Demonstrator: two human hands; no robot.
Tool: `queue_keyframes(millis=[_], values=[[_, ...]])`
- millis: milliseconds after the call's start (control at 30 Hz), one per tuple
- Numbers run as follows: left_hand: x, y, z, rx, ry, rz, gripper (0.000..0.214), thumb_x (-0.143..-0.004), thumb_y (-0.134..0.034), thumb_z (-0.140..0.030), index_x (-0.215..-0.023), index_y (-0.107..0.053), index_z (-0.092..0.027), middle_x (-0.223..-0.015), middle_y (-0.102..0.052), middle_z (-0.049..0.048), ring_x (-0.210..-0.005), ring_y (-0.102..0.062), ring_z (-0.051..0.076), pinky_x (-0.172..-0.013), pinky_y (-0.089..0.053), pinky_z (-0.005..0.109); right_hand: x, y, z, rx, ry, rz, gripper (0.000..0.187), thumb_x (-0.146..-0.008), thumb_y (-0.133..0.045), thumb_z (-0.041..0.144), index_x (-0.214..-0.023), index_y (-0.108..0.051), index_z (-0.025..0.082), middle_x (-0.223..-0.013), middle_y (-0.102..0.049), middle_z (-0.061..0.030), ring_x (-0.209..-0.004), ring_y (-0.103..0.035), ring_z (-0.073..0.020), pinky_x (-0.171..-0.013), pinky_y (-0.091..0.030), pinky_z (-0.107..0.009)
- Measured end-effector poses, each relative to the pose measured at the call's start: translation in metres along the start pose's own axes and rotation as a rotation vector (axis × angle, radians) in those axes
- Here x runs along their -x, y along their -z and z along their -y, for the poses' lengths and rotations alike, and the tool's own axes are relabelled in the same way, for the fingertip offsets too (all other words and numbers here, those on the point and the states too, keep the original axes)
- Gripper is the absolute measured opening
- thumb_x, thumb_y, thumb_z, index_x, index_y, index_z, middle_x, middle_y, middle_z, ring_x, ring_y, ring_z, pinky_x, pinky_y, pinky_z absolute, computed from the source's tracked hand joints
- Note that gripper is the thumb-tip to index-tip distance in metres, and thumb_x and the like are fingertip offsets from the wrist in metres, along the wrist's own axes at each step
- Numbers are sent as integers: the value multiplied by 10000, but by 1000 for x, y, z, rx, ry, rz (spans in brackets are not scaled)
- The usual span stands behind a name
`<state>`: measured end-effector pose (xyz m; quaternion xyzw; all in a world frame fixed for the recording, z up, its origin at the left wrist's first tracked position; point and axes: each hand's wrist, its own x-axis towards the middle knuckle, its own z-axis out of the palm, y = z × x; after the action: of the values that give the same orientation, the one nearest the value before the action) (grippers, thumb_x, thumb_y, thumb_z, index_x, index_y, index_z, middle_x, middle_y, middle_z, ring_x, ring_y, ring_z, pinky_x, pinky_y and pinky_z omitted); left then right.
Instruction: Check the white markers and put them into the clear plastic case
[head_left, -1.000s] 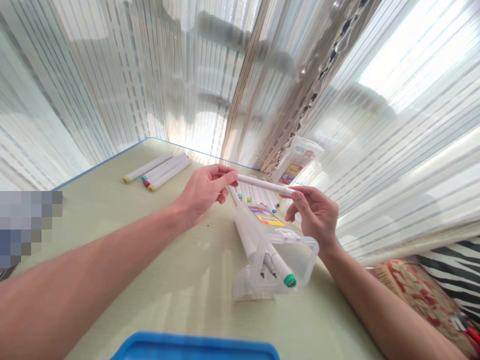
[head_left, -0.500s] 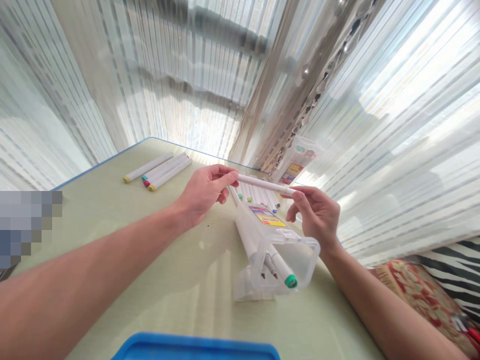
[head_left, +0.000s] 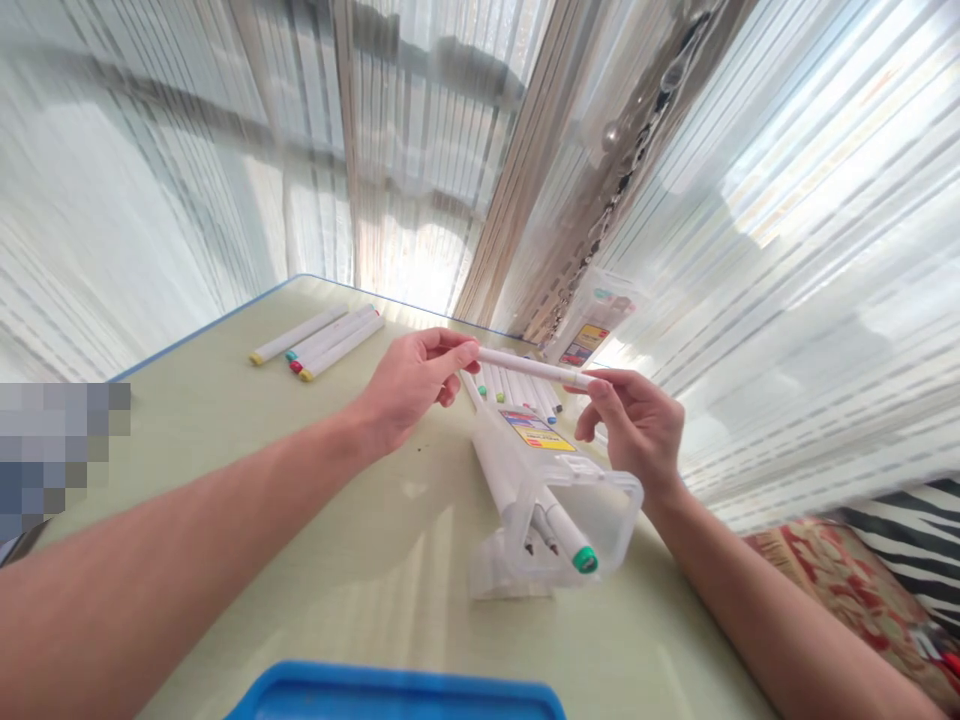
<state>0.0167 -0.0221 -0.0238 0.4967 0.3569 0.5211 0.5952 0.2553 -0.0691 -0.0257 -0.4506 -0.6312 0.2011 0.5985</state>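
Observation:
A white marker (head_left: 529, 367) is held level between my two hands, above the table. My left hand (head_left: 424, 375) pinches its left end, and my right hand (head_left: 637, 420) pinches the right end; both tips are hidden by the fingers. Just below lies a clear plastic marker case (head_left: 495, 465), its open end toward me. Inside the case are several markers, among them one with a green end (head_left: 585, 558) and two with dark bare tips. Behind my hands, a row of white markers (head_left: 517, 385) with coloured ends lies on the table.
More white markers (head_left: 337, 340) with yellow, teal and red ends lie at the far left of the pale green table (head_left: 360, 580). A second clear case (head_left: 592, 325) stands at the back. A blue tray (head_left: 405, 690) is at the near edge. Striped curtains (head_left: 420, 120) hang behind.
Both hands keep the same grip on the marker, which has hardly moved. The view has shifted very slightly, and the curtains hang differently.

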Motion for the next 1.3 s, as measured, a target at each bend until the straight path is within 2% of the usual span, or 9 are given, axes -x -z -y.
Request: queue_keyframes(millis=[367, 733, 1067, 1300], values=[[3, -2, -2, -6, 43, 15, 145, -829, -708, -248, -907, -647, -142, -790, -674, 31, -447, -454, 40, -446, -347, 202, -1, -1, 2, -47, -37, -9, 279, -836, -757, 428, -925, -705, 169, -575, -645, 21, -377, -580, -118, -344, -448, -243], [5, -3, -5, -30, 30, 3, 213, -773, -729, -277, -901, -644, -130, -796, -672, 39, -456, -455, 46, -451, -352, 192, 0, -3, 1, -96, -69, -7, 317, -842, -736, 459, -933, -679, 160, -674, -701, -8, -392, -595, -108, -359, -455, -244], [6, -4, -12, 59, 94, -56, 284, -850, -523, -299, -1063, -596, -125, -773, -666, 64, -450, -484, 101, -459, -381, 229, -3, -4, 5, -189, -87, -44, 346, -850, -720, 462, -948, -680, 133, -662, -667, 13, -377, -593, -92, -337, -427, -221], [7, -3, -14, 64, 99, -41, 302, -841, -482, -302, -1060, -586, -122, -775, -677, 70, -448, -495, 110, -467, -387, 235, -12, 12, 24, -144, 35, -140, 309, -882, -699, 444, -983, -686, 153, -777, -700, -6, -399, -602, -77, -337, -446, -224]])
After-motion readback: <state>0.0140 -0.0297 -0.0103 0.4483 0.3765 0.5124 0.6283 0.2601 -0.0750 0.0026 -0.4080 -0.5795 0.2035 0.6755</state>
